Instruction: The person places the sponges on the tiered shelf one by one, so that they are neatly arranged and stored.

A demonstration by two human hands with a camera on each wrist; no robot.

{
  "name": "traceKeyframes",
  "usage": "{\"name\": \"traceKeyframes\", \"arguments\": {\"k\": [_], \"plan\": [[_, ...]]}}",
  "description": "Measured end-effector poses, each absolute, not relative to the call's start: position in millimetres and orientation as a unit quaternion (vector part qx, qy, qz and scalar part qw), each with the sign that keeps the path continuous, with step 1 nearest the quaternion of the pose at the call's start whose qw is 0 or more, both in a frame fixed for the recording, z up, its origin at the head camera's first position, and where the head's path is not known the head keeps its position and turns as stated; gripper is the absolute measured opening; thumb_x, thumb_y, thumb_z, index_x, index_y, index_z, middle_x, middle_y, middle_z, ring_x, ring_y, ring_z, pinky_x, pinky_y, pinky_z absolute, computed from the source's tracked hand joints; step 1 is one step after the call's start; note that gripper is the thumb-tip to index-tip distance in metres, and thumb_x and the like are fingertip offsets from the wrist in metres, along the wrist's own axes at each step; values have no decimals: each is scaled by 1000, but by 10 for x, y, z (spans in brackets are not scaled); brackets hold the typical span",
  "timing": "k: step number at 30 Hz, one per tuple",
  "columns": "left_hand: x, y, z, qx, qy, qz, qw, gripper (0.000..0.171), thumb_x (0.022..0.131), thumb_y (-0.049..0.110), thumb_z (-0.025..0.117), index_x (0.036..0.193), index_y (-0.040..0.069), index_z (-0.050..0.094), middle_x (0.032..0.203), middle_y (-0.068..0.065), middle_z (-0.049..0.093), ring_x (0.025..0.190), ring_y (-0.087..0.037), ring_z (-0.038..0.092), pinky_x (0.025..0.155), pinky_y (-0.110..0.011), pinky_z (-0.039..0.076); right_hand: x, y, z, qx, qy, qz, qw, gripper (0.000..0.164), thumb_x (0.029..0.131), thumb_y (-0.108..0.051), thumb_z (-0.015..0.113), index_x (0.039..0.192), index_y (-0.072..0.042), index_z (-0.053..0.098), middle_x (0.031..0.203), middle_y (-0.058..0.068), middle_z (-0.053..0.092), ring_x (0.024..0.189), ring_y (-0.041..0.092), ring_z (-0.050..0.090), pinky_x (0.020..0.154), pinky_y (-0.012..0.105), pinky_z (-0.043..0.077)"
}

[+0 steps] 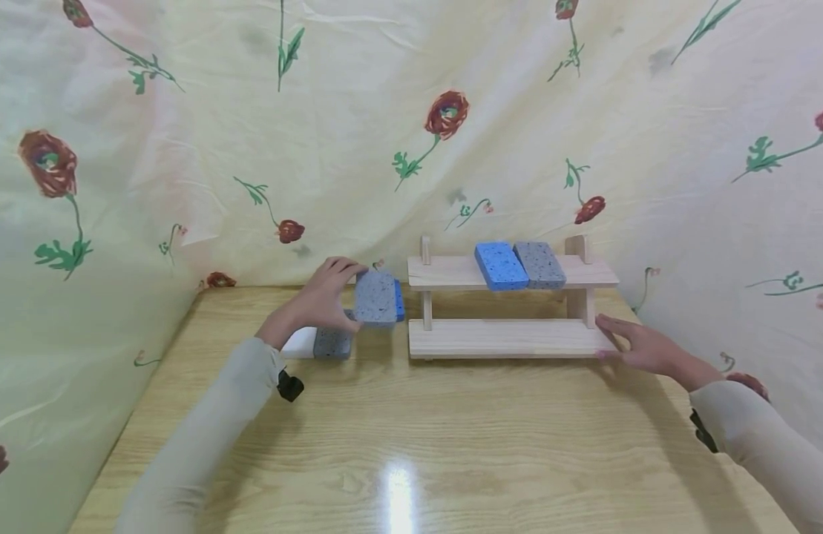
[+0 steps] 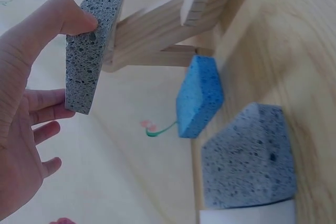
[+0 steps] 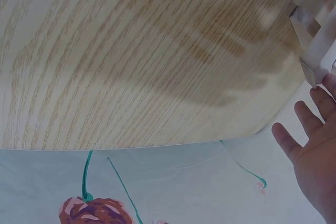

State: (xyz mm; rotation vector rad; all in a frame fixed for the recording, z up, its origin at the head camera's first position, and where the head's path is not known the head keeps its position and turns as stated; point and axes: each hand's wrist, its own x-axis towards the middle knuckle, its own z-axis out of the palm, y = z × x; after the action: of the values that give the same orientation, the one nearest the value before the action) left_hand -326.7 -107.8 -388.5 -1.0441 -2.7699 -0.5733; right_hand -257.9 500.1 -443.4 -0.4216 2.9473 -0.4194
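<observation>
My left hand (image 1: 323, 297) pinches a grey sponge (image 1: 375, 298) above the table, left of a two-tier wooden shelf (image 1: 498, 340). In the left wrist view, the thumb and fingertips grip the held sponge at its edges. My right hand (image 1: 641, 347) touches the right end of the shelf's lower tier, its fingers mostly straight in the right wrist view. A blue sponge (image 1: 501, 265) and another grey sponge (image 1: 542, 265) lie side by side on the upper tier. Behind the held sponge, a second blue sponge (image 2: 200, 98) is partly hidden in the head view.
Left of the shelf, another grey sponge (image 1: 332, 344) sits on the wooden table (image 1: 464, 437) against a white block-like thing (image 1: 300, 344), partly covered by my left hand and wrist. A flowered cloth (image 1: 358, 133) hangs behind the table and along its sides.
</observation>
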Motion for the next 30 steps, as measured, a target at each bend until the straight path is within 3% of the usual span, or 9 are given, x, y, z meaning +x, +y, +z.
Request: {"name": "traceKeyframes", "arguments": {"k": [12,30], "plan": [[-3335,-934,-3736,-350,-912,-195,88,103,65,50,83,151,6,45,148,-14,47,140,-35,37,118,-53,32,-2608,5011,-4442,-144,979,-127,65,86,92,-42,72,150,12,38,153,36,39,138,59,37,106,70,36],[-3363,-684,-3550,-345,-918,-176,85,104,69,53,80,155,8,40,151,-13,44,144,-33,33,120,-51,29,-2592,4980,-4419,-135,980,-127,76,87,93,-44,70,152,11,36,154,36,36,138,60,35,106,72,34]]}}
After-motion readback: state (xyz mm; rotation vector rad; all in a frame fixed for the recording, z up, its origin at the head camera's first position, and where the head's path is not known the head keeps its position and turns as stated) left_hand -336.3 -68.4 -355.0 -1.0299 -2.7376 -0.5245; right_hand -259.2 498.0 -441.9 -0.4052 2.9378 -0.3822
